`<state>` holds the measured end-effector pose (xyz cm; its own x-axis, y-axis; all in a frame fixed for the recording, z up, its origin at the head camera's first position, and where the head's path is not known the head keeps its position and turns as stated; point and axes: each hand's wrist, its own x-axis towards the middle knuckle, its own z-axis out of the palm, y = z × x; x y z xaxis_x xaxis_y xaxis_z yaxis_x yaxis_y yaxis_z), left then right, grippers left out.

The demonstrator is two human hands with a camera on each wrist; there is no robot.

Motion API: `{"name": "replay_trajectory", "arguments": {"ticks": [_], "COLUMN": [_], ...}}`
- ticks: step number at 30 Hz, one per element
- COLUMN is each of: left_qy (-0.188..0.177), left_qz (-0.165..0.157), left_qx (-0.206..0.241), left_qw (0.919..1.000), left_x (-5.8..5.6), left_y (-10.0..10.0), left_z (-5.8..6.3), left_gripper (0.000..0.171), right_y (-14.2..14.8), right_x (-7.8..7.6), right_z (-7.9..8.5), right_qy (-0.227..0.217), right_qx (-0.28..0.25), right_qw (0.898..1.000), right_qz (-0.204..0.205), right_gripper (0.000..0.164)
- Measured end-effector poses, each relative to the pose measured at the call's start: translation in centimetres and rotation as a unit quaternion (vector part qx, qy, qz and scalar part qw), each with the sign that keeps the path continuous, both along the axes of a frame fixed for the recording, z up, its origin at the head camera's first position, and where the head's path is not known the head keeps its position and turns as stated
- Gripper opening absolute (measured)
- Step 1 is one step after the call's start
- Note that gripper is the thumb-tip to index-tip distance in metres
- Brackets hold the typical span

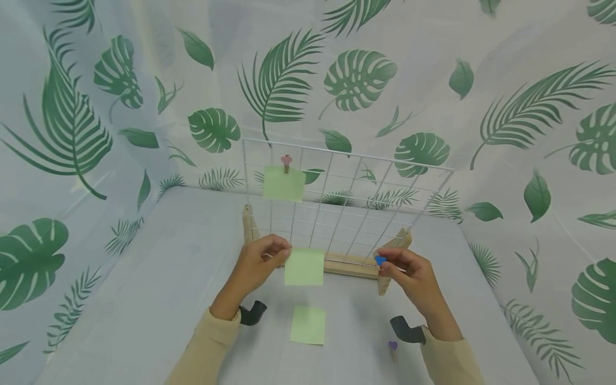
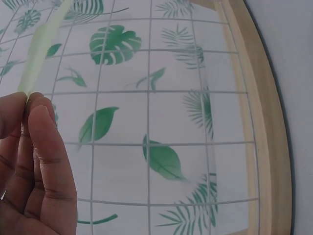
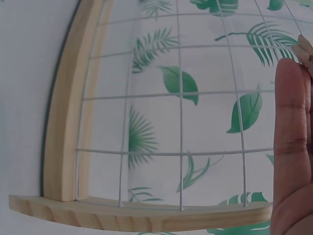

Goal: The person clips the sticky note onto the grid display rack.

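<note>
My left hand [image 1: 260, 262] pinches a light green sticky note [image 1: 304, 267] by its upper left corner, in front of the lower part of a white wire grid [image 1: 346, 214]. The left wrist view shows the note [image 2: 39, 54] nearly edge-on between thumb and fingers. My right hand [image 1: 411, 272] pinches a small clothespin with a blue heart [image 1: 380, 260] near the grid's lower right. In the right wrist view only the clothespin's wooden end [image 3: 304, 51] shows past a fingertip. Another green note [image 1: 284, 183] hangs at the grid's upper left from a clothespin with a pink heart [image 1: 286, 160].
The grid stands on a wooden base [image 1: 351, 266] with feet at both sides. A further green note [image 1: 308, 325] lies on the white table [image 1: 192, 256]. A clothespin with a purple heart [image 1: 393, 346] lies near the right forearm. Leaf-patterned curtain [image 1: 361, 80] surrounds the table.
</note>
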<state>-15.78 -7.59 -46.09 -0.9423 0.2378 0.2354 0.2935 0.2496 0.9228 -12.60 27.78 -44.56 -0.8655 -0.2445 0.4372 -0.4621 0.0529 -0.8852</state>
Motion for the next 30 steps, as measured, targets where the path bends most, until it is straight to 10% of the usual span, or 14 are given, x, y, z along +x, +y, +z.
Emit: {"name": "replay_trajectory", "arguments": {"ticks": [30], "left_qy": [0.020], "left_qz": [-0.028], "left_qx": [0.012], "left_qw": [0.9993], "left_x": [-1.0], "left_y": [1.0], "left_z": [2.1], "left_gripper": [0.006], "right_y": [-0.8], "right_x": [0.0], "right_z": [1.5], "right_qy": [-0.025], "right_qx": [0.049], "right_qw": [0.997], "right_qz": [-0.050], "right_gripper": [0.018]}}
